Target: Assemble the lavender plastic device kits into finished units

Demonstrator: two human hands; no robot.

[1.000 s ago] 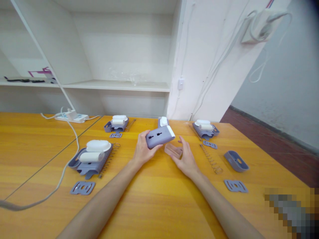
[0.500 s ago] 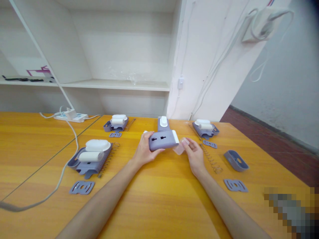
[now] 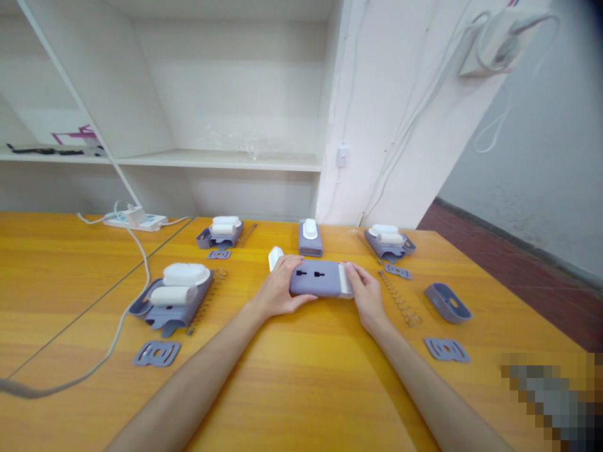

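Observation:
My left hand is closed around the left end of a purple-grey plastic housing, which has two dark keyhole slots facing me. A white ribbed oval part sticks out behind my left fingers. At the housing's right end my right hand pinches a clear-white plastic cap, which meets the housing's edge. Whether the cap is fully seated I cannot tell. Just behind stands a similar purple-grey housing with a white oval piece on top.
Sets of purple-grey housings with white parts lie at left, back left and back right. On the right are a coil spring, an oval shell and a slotted plate. A cable crosses the left side.
My right hand has brought the clear cap against the housing's right end. The housing has moved slightly right and toward me, uncovering more of the housing behind.

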